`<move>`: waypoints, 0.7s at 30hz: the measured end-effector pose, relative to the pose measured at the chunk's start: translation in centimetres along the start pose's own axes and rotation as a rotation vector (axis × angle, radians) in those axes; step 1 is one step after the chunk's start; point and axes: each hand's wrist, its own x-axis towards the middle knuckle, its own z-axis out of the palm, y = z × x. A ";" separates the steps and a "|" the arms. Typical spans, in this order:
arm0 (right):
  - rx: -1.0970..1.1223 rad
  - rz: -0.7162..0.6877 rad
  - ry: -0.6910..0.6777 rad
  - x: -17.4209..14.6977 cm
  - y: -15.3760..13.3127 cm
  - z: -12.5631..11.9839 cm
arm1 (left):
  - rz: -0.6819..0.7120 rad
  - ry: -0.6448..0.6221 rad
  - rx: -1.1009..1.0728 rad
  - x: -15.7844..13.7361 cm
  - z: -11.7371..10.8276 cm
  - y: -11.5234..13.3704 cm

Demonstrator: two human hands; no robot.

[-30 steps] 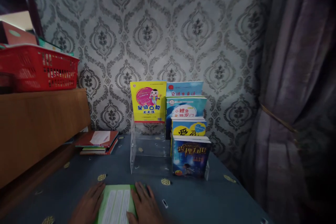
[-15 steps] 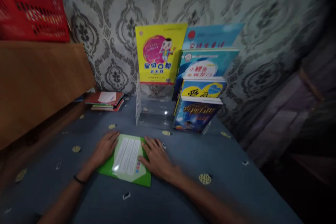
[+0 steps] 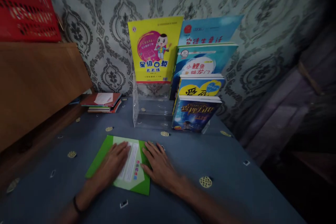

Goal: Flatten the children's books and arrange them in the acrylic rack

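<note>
A green book (image 3: 101,152) with a pale printed panel lies flat on the blue patterned tablecloth in front of me. My left hand (image 3: 112,162) rests across its printed panel, fingers stretched out, hiding part of the text. On the right edge of the book lies my right hand (image 3: 159,166), its fingers spread and partly on the tablecloth. Neither hand grips anything. Behind them stands a clear tiered book rack (image 3: 152,106). Its upper left holds a yellow workbook (image 3: 154,54); stepped books fill the right side, with a dark blue book (image 3: 195,115) lowest.
A short stack of books (image 3: 102,103) lies at the back left. Beside it rises a brown wooden panel (image 3: 39,84) with a red basket (image 3: 28,14) on top. Patterned wallpaper (image 3: 123,17) backs the table, and a pale curtain (image 3: 283,105) hangs at the right.
My left hand has moved right, from the book's left edge onto its printed panel. More green cover shows at the left. My right hand stays at the right edge. The view has shifted slightly.
</note>
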 end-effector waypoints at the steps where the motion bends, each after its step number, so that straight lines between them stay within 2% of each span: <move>1: 0.001 0.003 -0.007 0.0 0.0 0.0 | 0.040 -0.009 -0.015 0.2 0.2 0.6; 4: 0.013 0.016 -0.010 -0.1 0.2 0.1 | 0.082 -0.015 -0.016 1.0 0.4 1.8; 7: 0.036 0.008 0.008 -0.1 0.5 0.2 | 0.094 -0.032 -0.024 1.2 0.1 1.7; 10: 0.057 -0.015 0.012 -0.2 0.9 0.3 | 0.128 -0.109 -0.052 0.3 0.5 0.5; 13: 0.068 -0.013 0.011 -0.3 1.1 0.2 | 0.223 -0.229 -0.067 -0.9 2.2 -1.1; 15: 0.072 -0.010 0.002 -0.3 1.2 0.1 | 0.273 -0.254 -0.022 -1.4 3.6 -2.1; 18: 0.074 0.008 -0.040 -0.2 1.2 -0.3 | 0.357 -0.184 0.087 -1.7 4.3 -2.7; 21: 0.079 0.001 -0.075 0.0 1.0 -1.1 | 0.427 -0.061 0.204 -1.7 2.9 -2.1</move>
